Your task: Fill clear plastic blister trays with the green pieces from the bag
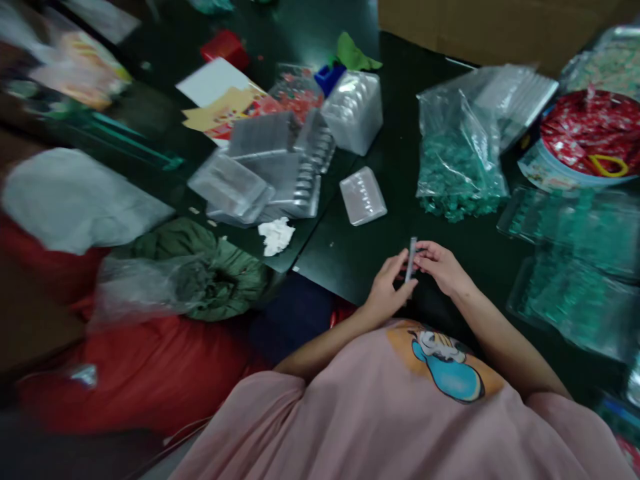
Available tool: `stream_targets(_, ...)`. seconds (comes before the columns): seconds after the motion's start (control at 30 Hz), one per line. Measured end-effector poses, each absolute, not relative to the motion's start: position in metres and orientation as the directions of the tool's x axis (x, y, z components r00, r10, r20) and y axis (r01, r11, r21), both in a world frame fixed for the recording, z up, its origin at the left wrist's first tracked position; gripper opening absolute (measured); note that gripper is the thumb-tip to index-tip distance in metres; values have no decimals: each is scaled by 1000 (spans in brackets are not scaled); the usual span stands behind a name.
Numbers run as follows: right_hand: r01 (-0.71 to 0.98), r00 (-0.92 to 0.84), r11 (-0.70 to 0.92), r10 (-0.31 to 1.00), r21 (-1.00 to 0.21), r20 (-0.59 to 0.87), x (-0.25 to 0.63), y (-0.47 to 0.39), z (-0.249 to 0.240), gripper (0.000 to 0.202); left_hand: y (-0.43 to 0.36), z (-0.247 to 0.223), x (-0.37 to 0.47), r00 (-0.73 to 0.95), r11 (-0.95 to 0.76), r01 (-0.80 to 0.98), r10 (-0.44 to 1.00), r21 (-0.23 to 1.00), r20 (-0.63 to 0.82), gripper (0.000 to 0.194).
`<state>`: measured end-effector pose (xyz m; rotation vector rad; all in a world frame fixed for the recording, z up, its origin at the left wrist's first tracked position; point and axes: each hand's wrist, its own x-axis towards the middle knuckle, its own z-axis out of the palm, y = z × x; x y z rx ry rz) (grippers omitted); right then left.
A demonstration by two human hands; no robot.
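Note:
Close to my body, over the dark table, a thin clear plastic case [411, 259] stands on edge between my hands. My left hand [390, 283] has its fingers and thumb around the case's left side. From the right, my right hand [440, 263] pinches it with thumb and fingertips. Beyond them a single clear plastic tray [363, 196] lies flat on the table. Farther right rests a clear bag [457, 153] of small green pieces, some spilling at its mouth.
Stacked clear trays [275, 173] and a crumpled white tissue [277, 236] lie to the left. A tub [565, 167] of red wrapped pieces stands right, above trays of green pieces [580, 267]. Red fabric [150, 380] and a green bundle [230, 273] are lower left.

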<state>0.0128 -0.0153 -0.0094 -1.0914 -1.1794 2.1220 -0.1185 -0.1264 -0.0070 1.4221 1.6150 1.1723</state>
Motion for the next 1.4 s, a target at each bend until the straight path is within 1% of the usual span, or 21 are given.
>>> stream_targets(0.1, -23, -562, -540, 703, -841, -436, 29, -17, -7, 36, -113, -9, -114, -180, 84, 219, 983, 972, -45, 50)
stream_targets(0.17, -48, -546, -555, 711, -830, -444, 35, -17, -6, 34, -105, -11, -108, -173, 125, 138, 980, 983, -100, 45)
stream_targets(0.33, -155, -534, -587, 727, -795, -432, 44, -25, -10, 31, -93, -11, -95, -149, 250, -129, 952, 960, -268, 45)
stream_targets(0.53, -273, -528, -650, 718, -710, -454, 57, -30, -18, 35, -86, 0, -98, -158, 347, -236, 908, 908, -388, 47)
stream_targets(0.6, -305, -522, -681, 704, -666, -482, 72, -25, -24, 38, -86, 4, -107, -186, 366, -264, 889, 893, -419, 47)
stream_targets(0.67, -298, -505, -701, 692, -648, -517, 92, -18, -33, 41, -88, 6, -116, -231, 360, -271, 876, 893, -423, 48)
stream_targets(0.7, -264, -488, -705, 687, -658, -539, 102, -14, -38, 42, -90, 6, -121, -253, 346, -261, 876, 901, -410, 48)
stream_targets(0.77, -144, -426, -683, 696, -716, -579, 120, -9, -45, 43, -93, 5, -126, -286, 313, -225, 884, 923, -370, 49)
stream_targets(0.83, 34, -302, -574, 774, -818, -556, 130, -6, -46, 44, -95, 2, -127, -289, 299, -193, 893, 935, -345, 51)
stream_targets(0.87, 134, -223, -478, 839, -868, -496, 131, -7, -43, 45, -96, 1, -126, -280, 300, -185, 897, 936, -343, 52)
stream_targets(0.93, 303, -122, -252, 946, -919, -299, 123, -12, -33, 44, -97, -1, -121, -255, 305, -179, 904, 935, -344, 54)
stream_targets(0.97, 340, -129, -158, 969, -927, -212, 115, -16, -27, 41, -98, -1, -119, -241, 306, -178, 908, 935, -343, 55)
stream_targets(1.0, 334, -181, -97, 970, -938, -164, 105, -21, -21, 37, -98, -1, -116, -228, 307, -180, 911, 935, -343, 56)
stream_targets(1.03, 291, -284, -77, 945, -954, -163, 94, -27, -16, 33, -98, -1, -113, -214, 308, -185, 914, 933, -344, 57)
stream_targets(1.1, 185, -485, -116, 853, -976, -193, 74, -37, -10, 26, -100, 0, -110, -192, 311, -201, 917, 929, -349, 57)
stream_targets(1.13, 182, -536, -106, 823, -978, -189, 67, -40, -9, 24, -101, 1, -110, -187, 314, -209, 917, 926, -353, 56)
stream_targets(1.17, 216, -536, -63, 826, -974, -172, 64, -41, -10, 22, -102, 2, -111, -188, 316, -215, 915, 924, -357, 55)
stream_targets(1.2, 287, -495, 3, 857, -958, -146, 63, -40, -13, 23, -103, 2, -112, -196, 318, -218, 912, 923, -360, 54)
stream_targets(1.27, 475, -357, 102, 930, -874, -86, 71, -32, -21, 32, -106, 2, -116, -235, 310, -217, 904, 926, -358, 52)
stream_targets(1.33, 613, -258, 89, 962, -785, -92, 84, -20, -31, 46, -107, 1, -121, -280, 294, -218, 894, 931, -348, 49)
stream_targets(1.4, 675, -211, 47, 969, -737, -131, 93, -8, -38, 55, -107, -1, -125, -307, 284, -223, 888, 933, -343, 48)
